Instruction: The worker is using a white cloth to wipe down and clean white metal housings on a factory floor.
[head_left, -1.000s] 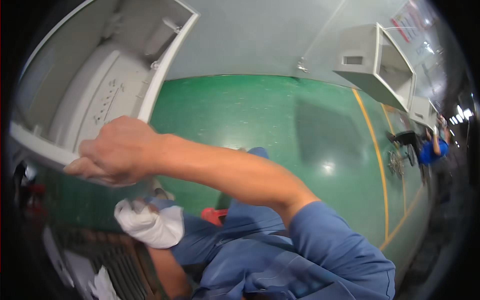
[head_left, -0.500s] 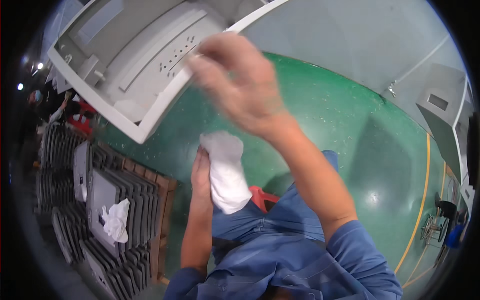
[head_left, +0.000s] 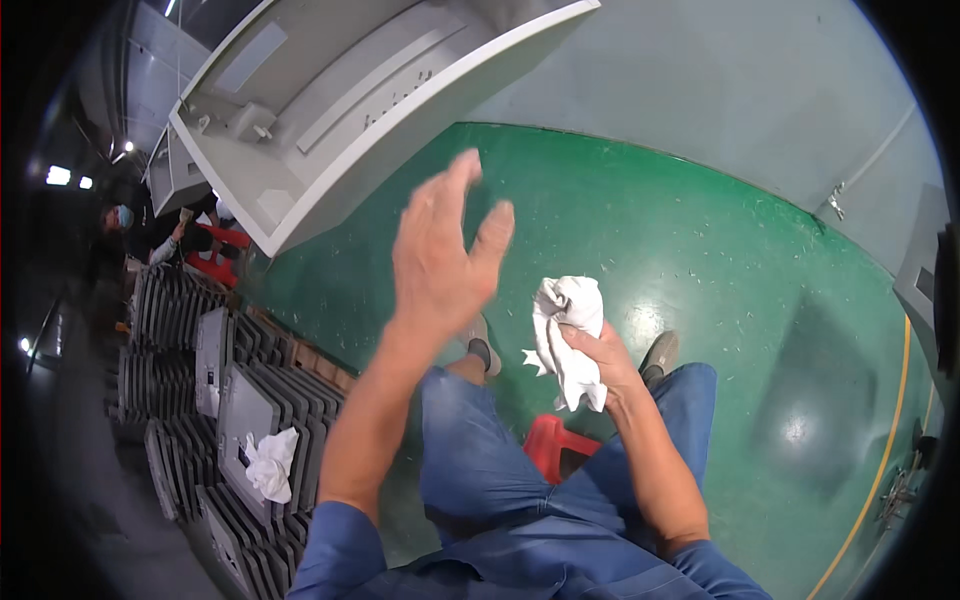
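Observation:
My right hand (head_left: 605, 360) is closed around a bunched white cloth (head_left: 570, 305), its thumb lying over the front. The cloth hangs in loose folds above the floor between my knees. My left hand (head_left: 440, 250) is raised with fingers and thumb apart and nothing in it, slightly blurred. It is nearest to the pale rim of a large light-grey open metal cabinet (head_left: 345, 180), apart from it in the picture. Inside the cabinet are a long raised strip (head_left: 380, 85), rows of small holes and a small box-shaped fitting (head_left: 253, 122).
Stacked grey panels (head_left: 260, 400) stand at my left on a wooden pallet (head_left: 322, 362); another white cloth (head_left: 271, 465) lies on them. A red stool (head_left: 552, 445) is under me. Another person (head_left: 165, 235) sits at the far left. A grey panel (head_left: 700, 90) bounds the green floor (head_left: 690, 240) ahead.
The white cloth has passed from my left hand to my right. My right hand has come down from the cabinet rim, and my left has risen empty. The view has shifted.

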